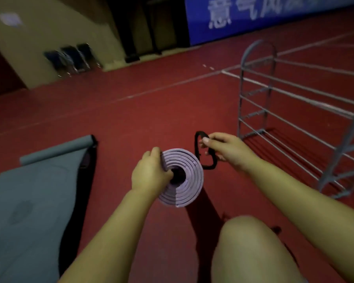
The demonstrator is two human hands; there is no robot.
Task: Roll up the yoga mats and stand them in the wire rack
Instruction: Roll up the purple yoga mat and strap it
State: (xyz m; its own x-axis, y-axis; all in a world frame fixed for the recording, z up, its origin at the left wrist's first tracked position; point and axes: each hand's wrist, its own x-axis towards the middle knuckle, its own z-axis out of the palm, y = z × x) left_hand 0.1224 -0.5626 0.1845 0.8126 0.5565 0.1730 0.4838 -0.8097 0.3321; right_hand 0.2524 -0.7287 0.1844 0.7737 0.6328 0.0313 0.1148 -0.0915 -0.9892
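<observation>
A rolled purple yoga mat [185, 184] stands on end on the red floor, its spiral end facing me. My left hand [149, 172] grips its top edge, thumb in the dark centre hole. My right hand [225, 148] pinches a black elastic loop [200, 154] just right of the roll. A grey-green mat [29, 193] with a black underside lies mostly flat at the left, its far end curled. The grey wire rack [298, 111] stands at the right with nothing seen in it.
My bare knee [251, 248] is at the bottom right, close to the roll. Folded dark chairs [74, 58] lean on the far wall. A blue banner [264, 15] hangs at the back. White lines cross the red floor.
</observation>
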